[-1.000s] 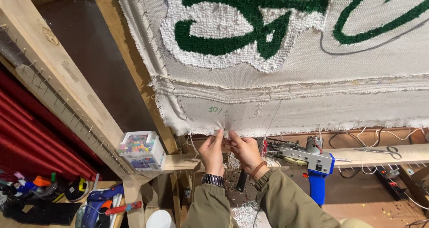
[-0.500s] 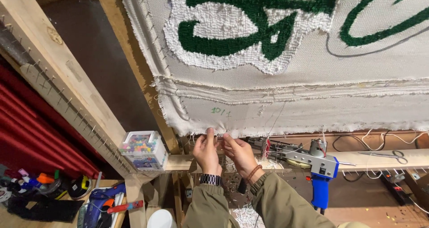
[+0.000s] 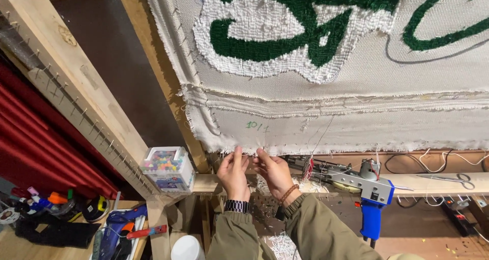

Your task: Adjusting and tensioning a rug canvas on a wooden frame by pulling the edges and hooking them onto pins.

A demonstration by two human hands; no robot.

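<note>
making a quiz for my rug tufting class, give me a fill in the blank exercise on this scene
1. Both hands, the left hand and the right hand, pinch the frayed bottom edge of the ____ backing cloth.
2. The tufted pattern on the cloth is white and ____.
3. The tufting gun lying on the wooden shelf has a ____ handle.
4. The clear box of coloured beads sits to the ____ of the hands.

Missing words: white; green; blue; left
</note>
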